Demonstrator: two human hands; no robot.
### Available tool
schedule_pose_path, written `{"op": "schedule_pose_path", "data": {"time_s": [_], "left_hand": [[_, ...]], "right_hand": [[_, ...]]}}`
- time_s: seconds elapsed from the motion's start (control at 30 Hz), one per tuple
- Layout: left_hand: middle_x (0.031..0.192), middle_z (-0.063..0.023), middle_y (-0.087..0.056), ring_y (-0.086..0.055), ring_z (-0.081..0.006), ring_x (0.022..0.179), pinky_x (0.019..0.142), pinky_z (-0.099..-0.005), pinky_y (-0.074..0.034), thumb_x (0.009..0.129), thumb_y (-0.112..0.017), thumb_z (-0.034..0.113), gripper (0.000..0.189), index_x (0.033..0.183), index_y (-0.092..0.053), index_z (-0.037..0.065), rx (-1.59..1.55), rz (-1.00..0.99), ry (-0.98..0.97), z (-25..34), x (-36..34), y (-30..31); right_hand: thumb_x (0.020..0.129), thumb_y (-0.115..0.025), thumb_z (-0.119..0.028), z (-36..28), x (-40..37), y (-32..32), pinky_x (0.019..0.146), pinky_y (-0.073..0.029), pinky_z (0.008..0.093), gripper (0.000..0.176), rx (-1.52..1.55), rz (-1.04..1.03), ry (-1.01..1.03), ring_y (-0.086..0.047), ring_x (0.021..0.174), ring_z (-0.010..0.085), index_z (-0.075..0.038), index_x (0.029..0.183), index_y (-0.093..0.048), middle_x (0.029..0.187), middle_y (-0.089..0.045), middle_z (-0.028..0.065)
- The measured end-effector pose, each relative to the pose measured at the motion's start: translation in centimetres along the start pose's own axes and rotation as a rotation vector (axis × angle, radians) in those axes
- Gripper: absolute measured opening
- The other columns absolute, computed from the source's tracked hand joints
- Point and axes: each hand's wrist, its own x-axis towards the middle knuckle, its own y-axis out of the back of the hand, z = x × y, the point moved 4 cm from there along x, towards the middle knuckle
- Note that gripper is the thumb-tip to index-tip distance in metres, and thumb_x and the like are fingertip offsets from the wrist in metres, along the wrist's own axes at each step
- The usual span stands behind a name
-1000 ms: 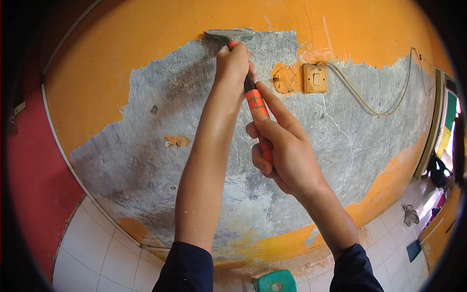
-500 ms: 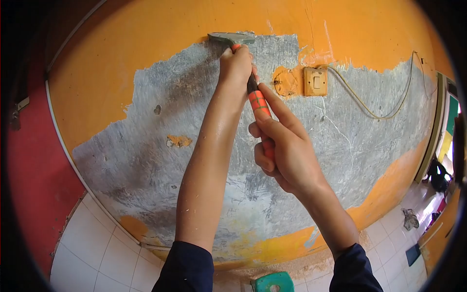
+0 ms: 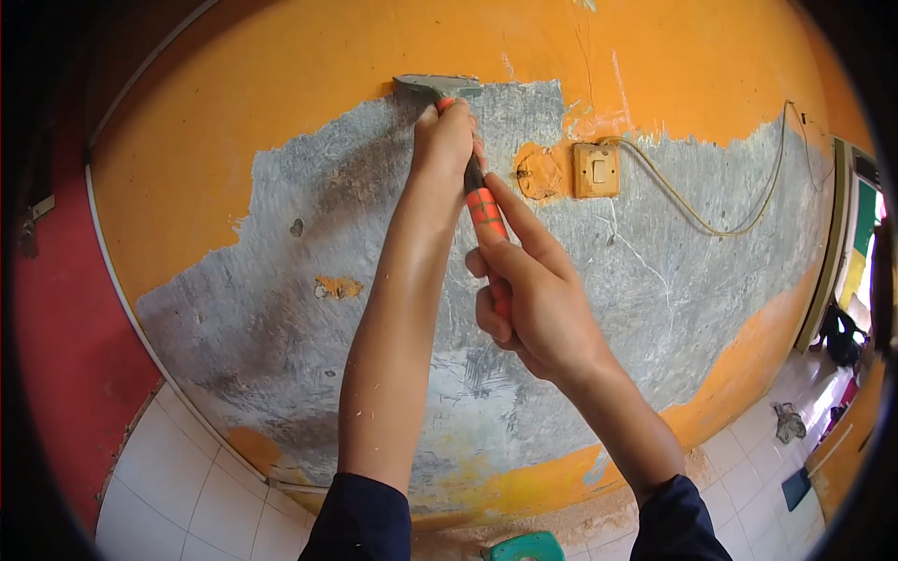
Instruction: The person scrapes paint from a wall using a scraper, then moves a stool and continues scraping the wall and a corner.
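Note:
A wide-bladed scraper [image 3: 485, 213] with an orange and black handle rises up the wall, its metal blade lying against the lower border of the orange paint [image 3: 323, 70]. My left hand [image 3: 446, 138] is wrapped round the upper handle, just below the blade. Further down, my right hand [image 3: 538, 304] grips the orange, dark-lined part, with its index finger stretched along the handle. Under the blade spreads a patch of bare grey wall [image 3: 571, 299] with a ragged paint edge. My left palm and forearm hide some of the handle.
Right of the scraper are a round orange-painted cover [image 3: 539, 171] and a light switch [image 3: 595, 170] with a loose cable [image 3: 692, 217]. A green plastic stool [image 3: 527, 548] stands below, on the tiled floor. At far right is an opening with dark items [image 3: 842, 337].
The view has shifted slightly, so wall, switch and hands sit lower and a little left. Both hands keep their grip, and the blade stays at nearly the same spot along the paint edge.

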Motion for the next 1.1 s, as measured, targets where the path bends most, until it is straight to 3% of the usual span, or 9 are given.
{"op": "schedule_pose_path", "data": {"time_s": [0.07,0.33,0.4,0.43,0.73,0.8,1.1], "left_hand": [[0.068,0.0029,-0.046,-0.042,-0.0073,0.047,0.040,-0.0264,-0.038,0.095,-0.049,0.021,0.014,0.084,-0.043,0.014,0.000,-0.033,0.039,0.5,-0.1,-0.2],[0.068,0.0032,-0.046,-0.041,-0.0068,0.047,0.039,-0.0255,-0.037,0.095,-0.049,0.021,0.014,0.085,-0.044,0.013,0.022,-0.004,0.004,-0.2,-0.4,-0.5],[0.070,-0.0050,-0.049,-0.046,-0.0129,0.043,0.035,-0.0311,-0.038,0.093,-0.049,0.018,0.014,0.089,-0.046,0.005,-0.003,-0.018,0.027,-0.9,-0.5,-0.6],[0.070,-0.0050,-0.049,-0.046,-0.0129,0.043,0.035,-0.0311,-0.038,0.093,-0.049,0.018,0.014,0.089,-0.046,0.005,-0.004,-0.016,0.022,-0.8,-0.3,-0.6],[0.070,-0.0045,-0.048,-0.045,-0.0127,0.042,0.036,-0.0301,-0.039,0.093,-0.049,0.019,0.014,0.089,-0.045,0.005,-0.046,-0.013,-0.005,-1.4,-0.9,-1.2],[0.069,0.0028,-0.045,-0.042,-0.0067,0.047,0.040,-0.0244,-0.037,0.094,-0.051,0.021,0.015,0.084,-0.044,0.012,0.033,-0.009,0.000,-0.8,-0.7,-1.4],[0.071,0.0029,-0.046,-0.041,-0.0067,0.048,0.040,-0.0245,-0.037,0.096,-0.048,0.022,0.011,0.089,-0.046,0.013,-0.013,-0.037,-0.017,-0.7,-0.1,-1.3]], "right_hand": [[0.099,-0.048,-0.020,-0.3,0.2,-0.3,0.037,-0.029,0.0209,0.056,-0.015,0.010,0.020,-0.039,0.044,0.0072,-0.017,0.150,-0.026,0.082,-0.050,0.0036],[0.099,-0.049,-0.021,-0.5,-0.3,0.4,0.037,-0.029,0.0208,0.056,-0.023,0.021,-0.003,-0.040,0.044,0.0073,-0.017,0.150,-0.026,0.083,-0.049,0.0039],[0.099,-0.049,-0.021,-0.4,-0.6,0.5,0.037,-0.029,0.0209,0.056,0.003,0.019,-0.008,-0.040,0.044,0.0073,-0.017,0.150,-0.026,0.083,-0.049,0.0040],[0.099,-0.049,-0.021,-0.1,-0.6,0.8,0.036,-0.029,0.0210,0.056,-0.013,0.020,0.003,-0.041,0.044,0.0073,-0.017,0.150,-0.026,0.082,-0.050,0.0037],[0.100,-0.047,-0.023,-0.1,-0.4,1.5,0.036,-0.027,0.0213,0.056,-0.062,0.005,0.009,-0.041,0.044,0.0071,-0.018,0.151,-0.025,0.082,-0.050,0.0024],[0.100,-0.047,-0.023,-0.2,-0.3,1.5,0.036,-0.028,0.0214,0.056,-0.088,0.019,0.004,-0.041,0.044,0.0070,-0.019,0.151,-0.024,0.082,-0.050,0.0025],[0.100,-0.047,-0.022,-0.4,0.1,1.6,0.037,-0.027,0.0220,0.056,-0.136,-0.013,0.032,-0.040,0.044,0.0072,-0.020,0.151,-0.023,0.082,-0.049,0.0028]]}}
